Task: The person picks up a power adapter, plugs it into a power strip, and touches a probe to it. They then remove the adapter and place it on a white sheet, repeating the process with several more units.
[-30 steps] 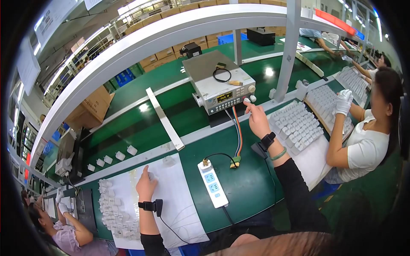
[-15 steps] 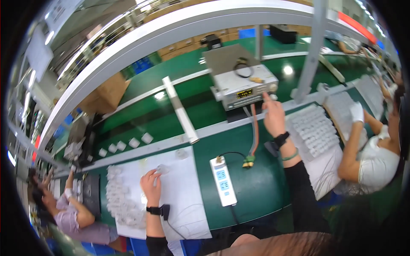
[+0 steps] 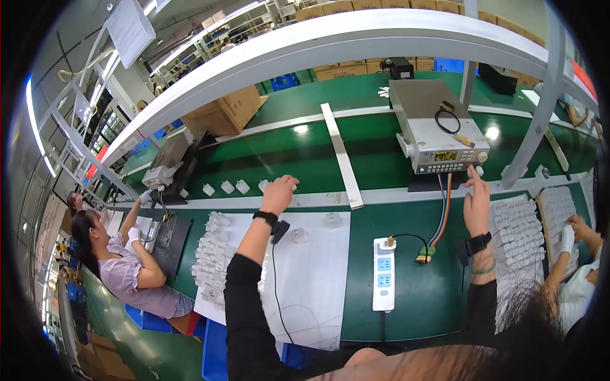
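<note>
My left hand reaches over the rail at the belt's near edge, its fingers bent around a small white block, partly hidden by them. Several similar white blocks stand in a row to its left. Two clear-wrapped white pieces lie on the white paper below that hand. At the bench instrument, my right hand has its index finger stretched to the lower right of the front panel, beside the knobs, holding nothing. Whether it presses there is too small to tell.
A white power strip with a plug and black cable lies between my arms, near a green connector. Wrapped pieces fill the paper's left side and a tray at right. Co-workers sit left and right.
My left hand has left the clear-wrapped piece on the paper and moved up to the belt. My right hand has shifted slightly lower on the panel. The view has swung left.
</note>
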The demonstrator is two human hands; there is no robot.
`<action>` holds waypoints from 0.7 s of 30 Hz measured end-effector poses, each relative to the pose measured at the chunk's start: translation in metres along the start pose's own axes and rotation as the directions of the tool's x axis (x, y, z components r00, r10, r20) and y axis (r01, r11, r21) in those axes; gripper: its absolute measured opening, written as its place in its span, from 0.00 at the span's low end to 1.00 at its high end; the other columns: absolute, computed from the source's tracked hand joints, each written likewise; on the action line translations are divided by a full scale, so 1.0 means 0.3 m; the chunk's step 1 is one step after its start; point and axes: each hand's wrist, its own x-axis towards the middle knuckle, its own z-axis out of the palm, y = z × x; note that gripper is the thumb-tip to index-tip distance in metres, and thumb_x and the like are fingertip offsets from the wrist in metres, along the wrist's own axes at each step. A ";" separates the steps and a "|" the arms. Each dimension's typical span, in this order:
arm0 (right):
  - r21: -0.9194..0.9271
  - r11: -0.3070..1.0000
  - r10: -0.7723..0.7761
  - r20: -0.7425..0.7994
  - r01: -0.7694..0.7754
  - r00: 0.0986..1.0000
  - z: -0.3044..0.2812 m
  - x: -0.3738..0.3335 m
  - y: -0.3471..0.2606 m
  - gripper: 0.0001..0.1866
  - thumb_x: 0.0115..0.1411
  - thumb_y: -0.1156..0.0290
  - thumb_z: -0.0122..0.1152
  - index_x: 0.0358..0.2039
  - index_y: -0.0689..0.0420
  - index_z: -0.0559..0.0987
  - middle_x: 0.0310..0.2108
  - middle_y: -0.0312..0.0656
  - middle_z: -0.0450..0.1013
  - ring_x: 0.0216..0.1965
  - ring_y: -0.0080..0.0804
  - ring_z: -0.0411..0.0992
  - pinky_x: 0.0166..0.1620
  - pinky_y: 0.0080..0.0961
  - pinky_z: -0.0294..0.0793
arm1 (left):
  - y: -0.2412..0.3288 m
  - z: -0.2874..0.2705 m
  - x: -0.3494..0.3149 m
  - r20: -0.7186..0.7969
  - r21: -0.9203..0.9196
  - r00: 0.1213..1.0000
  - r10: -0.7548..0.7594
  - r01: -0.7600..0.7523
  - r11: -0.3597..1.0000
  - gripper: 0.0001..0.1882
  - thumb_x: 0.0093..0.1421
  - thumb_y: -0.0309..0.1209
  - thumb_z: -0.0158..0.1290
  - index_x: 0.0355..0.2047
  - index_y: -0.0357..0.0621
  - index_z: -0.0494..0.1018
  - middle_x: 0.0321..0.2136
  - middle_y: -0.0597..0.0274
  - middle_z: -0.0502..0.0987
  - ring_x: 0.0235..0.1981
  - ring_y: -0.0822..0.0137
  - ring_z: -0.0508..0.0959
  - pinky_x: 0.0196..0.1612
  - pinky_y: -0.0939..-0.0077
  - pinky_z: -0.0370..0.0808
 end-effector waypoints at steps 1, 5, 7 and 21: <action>0.039 0.999 -0.013 -0.012 0.013 1.000 -0.014 -0.022 -0.037 0.29 0.47 0.88 0.47 0.53 0.62 0.69 0.44 0.43 0.70 0.42 0.41 0.65 0.49 0.31 0.65 | -0.048 0.055 0.017 -0.004 -0.001 1.000 0.002 -0.002 1.000 0.07 0.56 0.29 0.52 0.34 0.53 0.77 0.40 0.68 0.76 0.38 0.59 0.77 0.38 0.61 0.74; 0.073 0.997 -0.026 0.013 0.025 1.000 -0.089 -0.144 -0.091 0.14 0.52 0.85 0.50 0.40 0.61 0.71 0.54 0.47 0.68 0.45 0.42 0.65 0.50 0.32 0.64 | -0.174 0.205 0.075 0.011 0.509 0.943 0.332 -0.291 0.810 0.08 0.57 0.30 0.50 0.37 0.55 0.75 0.42 0.69 0.75 0.40 0.60 0.76 0.37 0.58 0.73; 0.025 0.999 -0.026 0.009 0.025 1.000 -0.133 -0.193 -0.117 0.13 0.52 0.84 0.50 0.39 0.61 0.72 0.53 0.47 0.68 0.46 0.42 0.66 0.50 0.31 0.64 | -0.171 0.238 0.088 0.272 0.537 0.960 0.067 -0.209 0.817 0.12 0.57 0.30 0.50 0.42 0.56 0.72 0.44 0.66 0.74 0.41 0.59 0.77 0.38 0.60 0.73; 0.610 0.790 -0.158 0.298 -0.061 0.941 0.002 -0.387 -0.319 0.06 0.52 0.83 0.54 0.29 0.60 0.78 0.29 0.42 0.75 0.30 0.35 0.74 0.35 0.25 0.73 | 0.286 -0.234 -0.206 0.156 -0.757 0.963 -0.222 0.261 0.599 0.18 0.57 0.27 0.54 0.48 0.45 0.66 0.40 0.60 0.73 0.41 0.63 0.76 0.43 0.72 0.73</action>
